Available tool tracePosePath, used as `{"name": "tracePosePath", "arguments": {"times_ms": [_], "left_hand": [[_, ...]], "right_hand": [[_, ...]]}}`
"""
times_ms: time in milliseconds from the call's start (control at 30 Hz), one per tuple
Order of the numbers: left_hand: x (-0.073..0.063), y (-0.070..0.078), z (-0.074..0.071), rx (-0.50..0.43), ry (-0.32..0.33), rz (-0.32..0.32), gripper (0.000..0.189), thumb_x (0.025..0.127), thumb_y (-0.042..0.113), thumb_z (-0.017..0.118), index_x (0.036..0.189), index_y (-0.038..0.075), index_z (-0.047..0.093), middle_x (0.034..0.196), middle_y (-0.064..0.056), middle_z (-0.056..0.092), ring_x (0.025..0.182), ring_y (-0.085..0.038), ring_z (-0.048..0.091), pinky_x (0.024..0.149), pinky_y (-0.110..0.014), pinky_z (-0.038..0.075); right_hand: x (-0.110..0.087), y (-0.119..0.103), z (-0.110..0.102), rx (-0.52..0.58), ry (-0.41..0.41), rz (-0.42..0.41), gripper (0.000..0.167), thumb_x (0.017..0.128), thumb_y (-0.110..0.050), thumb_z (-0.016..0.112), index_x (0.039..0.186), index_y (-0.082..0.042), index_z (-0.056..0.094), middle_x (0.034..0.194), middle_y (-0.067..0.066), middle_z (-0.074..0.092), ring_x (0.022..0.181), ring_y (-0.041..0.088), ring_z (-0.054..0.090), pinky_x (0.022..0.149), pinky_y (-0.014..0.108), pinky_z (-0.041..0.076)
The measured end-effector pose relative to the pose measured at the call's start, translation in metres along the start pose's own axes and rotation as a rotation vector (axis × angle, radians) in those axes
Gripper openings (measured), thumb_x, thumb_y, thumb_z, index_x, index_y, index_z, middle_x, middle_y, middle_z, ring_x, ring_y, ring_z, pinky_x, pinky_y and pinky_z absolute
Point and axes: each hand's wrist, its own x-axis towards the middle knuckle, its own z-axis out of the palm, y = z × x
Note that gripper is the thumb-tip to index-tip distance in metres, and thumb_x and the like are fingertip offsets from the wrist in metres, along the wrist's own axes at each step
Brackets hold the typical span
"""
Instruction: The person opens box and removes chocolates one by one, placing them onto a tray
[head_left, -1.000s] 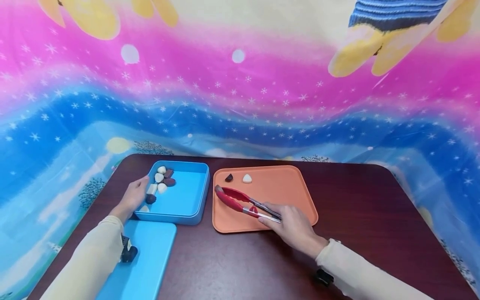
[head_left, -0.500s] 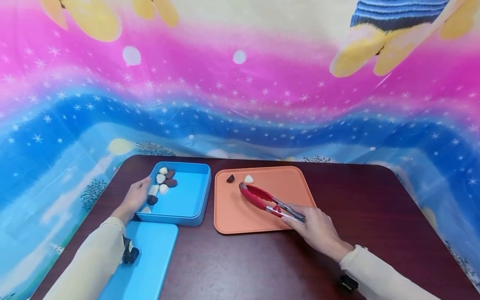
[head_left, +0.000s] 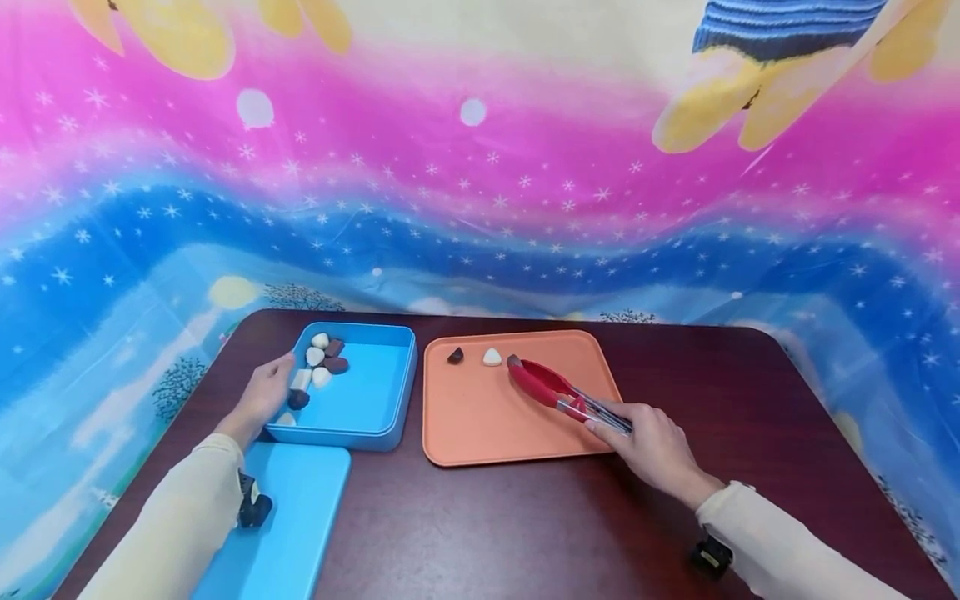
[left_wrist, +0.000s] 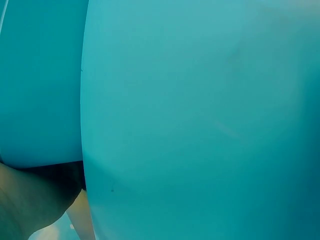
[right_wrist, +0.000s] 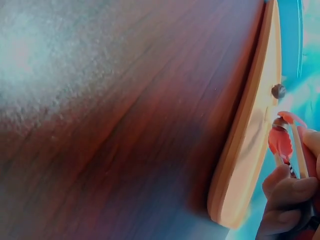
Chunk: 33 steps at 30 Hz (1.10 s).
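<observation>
My right hand (head_left: 660,450) holds red-and-silver tongs (head_left: 555,392) over the right half of an orange tray (head_left: 480,433). A small brown chocolate (head_left: 513,361) is pinched at their tips, also seen in the right wrist view as a brown piece (right_wrist: 280,123) between the red ends. On the tray, left of the tips, a white chocolate (head_left: 491,357) and a dark one (head_left: 455,356) lie in a row. My left hand (head_left: 262,393) grips the left side of a blue box (head_left: 408,383). White and brown chocolates (head_left: 321,377) cluster along that box's left side.
A blue lid (head_left: 300,508) lies on the dark wooden table (head_left: 450,533) in front of the box, under the left forearm. A colourful printed cloth (head_left: 480,208) hangs behind the table's far edge.
My right hand has carried the tongs and the brown chocolate rightward across the tray, from its left part past the white piece. The left hand stays at the box.
</observation>
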Motion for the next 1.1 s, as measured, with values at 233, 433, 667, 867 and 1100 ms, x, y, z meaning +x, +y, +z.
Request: {"name": "tracePosePath", "arguments": {"times_ms": [233, 433, 667, 867, 1100], "left_hand": [[0.000, -0.001, -0.004, -0.011, -0.013, 0.020, 0.071, 0.107, 0.058, 0.010, 0.163, 0.015, 0.003, 0.170, -0.022, 0.007, 0.154, -0.051, 0.014, 0.119, -0.071, 0.023], [0.001, -0.001, -0.005, -0.010, -0.001, 0.016, 0.073, 0.107, 0.057, 0.011, 0.163, 0.010, 0.001, 0.170, -0.022, 0.003, 0.155, -0.050, 0.007, 0.121, -0.071, 0.018], [0.004, 0.002, -0.006, 0.011, 0.036, -0.026, 0.075, 0.108, 0.056, 0.010, 0.162, 0.004, 0.002, 0.168, -0.026, 0.004, 0.155, -0.051, 0.005, 0.122, -0.071, 0.014], [0.006, -0.001, -0.007, 0.010, 0.035, -0.039, 0.075, 0.108, 0.055, 0.009, 0.161, 0.003, 0.002, 0.168, -0.026, 0.004, 0.154, -0.051, 0.005, 0.122, -0.071, 0.014], [0.003, -0.003, -0.002, 0.005, 0.022, -0.015, 0.076, 0.108, 0.055, 0.010, 0.161, 0.003, 0.002, 0.168, -0.026, 0.004, 0.155, -0.051, 0.004, 0.122, -0.071, 0.013]], "right_hand": [[0.014, 0.004, 0.002, 0.056, -0.072, 0.026, 0.054, 0.093, -0.046, 0.071, 0.135, -0.012, 0.067, 0.078, 0.001, 0.065, 0.061, 0.018, 0.046, 0.048, 0.027, 0.038], [0.023, 0.006, 0.000, 0.091, -0.114, 0.043, 0.050, 0.095, -0.047, 0.067, 0.131, -0.012, 0.070, 0.063, -0.001, 0.045, 0.057, 0.018, 0.043, 0.046, 0.025, 0.034], [0.026, 0.005, -0.008, 0.065, -0.100, 0.083, 0.063, 0.094, -0.055, 0.065, 0.136, -0.009, 0.065, 0.068, 0.002, 0.055, 0.059, 0.019, 0.047, 0.048, 0.028, 0.035], [0.024, -0.003, -0.012, 0.045, -0.064, 0.093, 0.094, 0.085, -0.069, 0.067, 0.150, -0.003, 0.047, 0.083, 0.007, 0.064, 0.065, 0.020, 0.050, 0.050, 0.031, 0.040], [0.008, -0.025, -0.007, 0.121, -0.033, 0.021, 0.088, 0.082, -0.066, 0.073, 0.145, -0.007, 0.053, 0.059, 0.000, 0.044, 0.045, 0.016, 0.042, 0.039, 0.029, 0.039]]}}
